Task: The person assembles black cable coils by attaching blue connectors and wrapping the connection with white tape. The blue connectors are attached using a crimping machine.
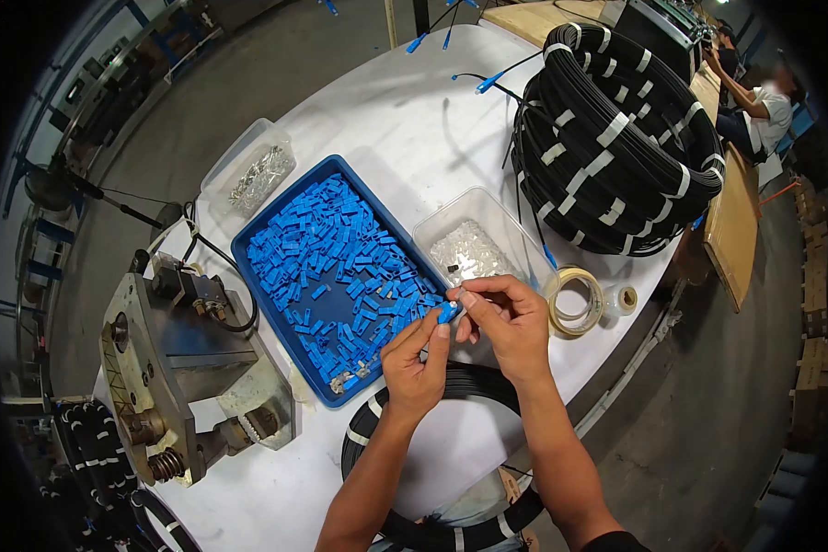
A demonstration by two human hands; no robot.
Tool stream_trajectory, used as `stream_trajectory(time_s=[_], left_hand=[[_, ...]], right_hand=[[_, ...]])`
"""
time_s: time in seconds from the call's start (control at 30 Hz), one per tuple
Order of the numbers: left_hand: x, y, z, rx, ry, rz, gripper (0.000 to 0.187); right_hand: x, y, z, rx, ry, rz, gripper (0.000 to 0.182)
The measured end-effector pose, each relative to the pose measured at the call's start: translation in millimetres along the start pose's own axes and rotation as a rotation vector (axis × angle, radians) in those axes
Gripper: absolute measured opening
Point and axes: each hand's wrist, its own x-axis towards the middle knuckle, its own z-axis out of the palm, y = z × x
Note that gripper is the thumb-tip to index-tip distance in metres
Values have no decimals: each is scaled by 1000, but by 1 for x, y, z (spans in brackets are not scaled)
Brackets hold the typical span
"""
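Note:
My left hand (417,363) is closed, pinching a blue fiber connector (448,312) between thumb and fingers. Close against the connector's upper end, my right hand (508,324) is closed in a pinch on a small pale piece, mostly covered by the fingertips. Below the hands lies a coil of black cable (363,428) with white tape bands. Left of them, a blue tray (290,363) holds many loose blue connector housings (331,244). Just beyond my right hand stands a clear plastic bin (515,230) of small translucent pieces (469,248).
A metal press (189,368) stands left, near a clear container (210,175) of small metal parts. Stacked black cable coils (607,138) rise at the right, with tape rolls (575,304) below. Two people sit at a wooden bench (731,221) at far right.

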Motion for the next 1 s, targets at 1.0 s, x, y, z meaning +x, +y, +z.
stream_trajectory(time_s=[1.0], left_hand=[[2, 4, -1, 29, -27, 34, 25]], right_hand=[[0, 0, -2, -189, -59, -46, 17]])
